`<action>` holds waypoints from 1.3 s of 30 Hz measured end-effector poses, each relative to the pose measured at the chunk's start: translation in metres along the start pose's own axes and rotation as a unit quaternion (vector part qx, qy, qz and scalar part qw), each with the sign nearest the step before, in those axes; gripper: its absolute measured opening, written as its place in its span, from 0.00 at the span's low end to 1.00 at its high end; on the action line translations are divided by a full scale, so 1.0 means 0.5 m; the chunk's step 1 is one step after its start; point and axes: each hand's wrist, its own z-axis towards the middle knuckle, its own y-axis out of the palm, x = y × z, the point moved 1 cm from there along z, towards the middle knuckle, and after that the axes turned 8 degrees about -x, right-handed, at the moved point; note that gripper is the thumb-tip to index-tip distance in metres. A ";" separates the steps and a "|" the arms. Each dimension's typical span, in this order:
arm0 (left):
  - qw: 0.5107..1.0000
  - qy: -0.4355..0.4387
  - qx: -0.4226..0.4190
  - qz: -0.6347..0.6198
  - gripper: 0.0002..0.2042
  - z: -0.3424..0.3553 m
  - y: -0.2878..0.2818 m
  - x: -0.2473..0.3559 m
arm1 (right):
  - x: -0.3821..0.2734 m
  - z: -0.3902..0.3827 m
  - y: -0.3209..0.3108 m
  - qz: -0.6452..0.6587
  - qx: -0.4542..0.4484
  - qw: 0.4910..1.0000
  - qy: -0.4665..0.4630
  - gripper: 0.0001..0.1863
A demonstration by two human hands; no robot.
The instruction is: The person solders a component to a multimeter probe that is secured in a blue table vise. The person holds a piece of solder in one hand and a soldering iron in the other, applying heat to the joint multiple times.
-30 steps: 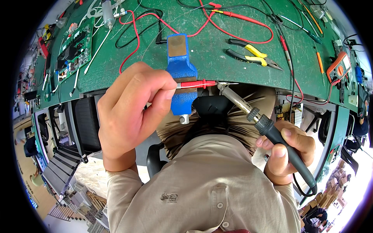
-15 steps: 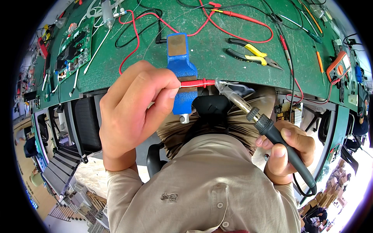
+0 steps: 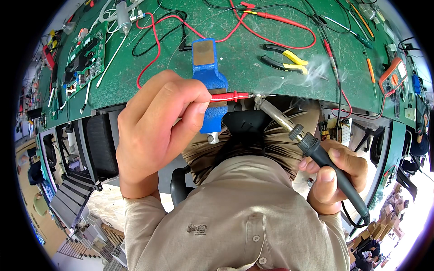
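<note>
A red test probe (image 3: 230, 96) lies level across the jaws of a small blue vise (image 3: 209, 74), its metal tip pointing right. My left hand (image 3: 151, 124) is closed in a pinch at the probe's left end. From its fingers a thin silvery solder wire (image 3: 219, 99) runs along the probe; the pinch itself is partly hidden. My right hand (image 3: 337, 174) grips the black handle of a soldering iron (image 3: 312, 144) pen-like. The iron's tip meets the probe's metal end just right of the red plastic. Pale smoke (image 3: 312, 74) drifts up and right from there.
Yellow-and-black pliers (image 3: 289, 61) lie beyond the iron on the green bench (image 3: 253, 74). Red and black test leads (image 3: 312, 38) cross the back. A circuit board (image 3: 86, 58) sits at left, an orange multimeter (image 3: 394, 79) at right. The iron's cord (image 3: 346, 217) loops below its handle.
Smoke, earlier low beside the iron's tip, has spread up and right over the pliers. The iron's tip has shifted slightly right, baring the probe's metal end. The left hand has hardly moved.
</note>
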 end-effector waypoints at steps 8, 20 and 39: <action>1.000 -0.006 -0.002 -0.007 0.07 0.000 0.002 -0.001 | -0.003 -0.002 -0.001 -0.011 0.017 1.000 0.013 0.15; 1.000 -0.004 0.005 -0.004 0.07 0.001 0.004 -0.001 | -0.015 -0.008 -0.006 -0.024 0.053 0.998 0.034 0.16; 0.987 -0.108 0.018 -0.114 0.04 -0.015 -0.011 -0.009 | -0.019 -0.017 -0.039 -0.009 0.158 0.986 0.053 0.18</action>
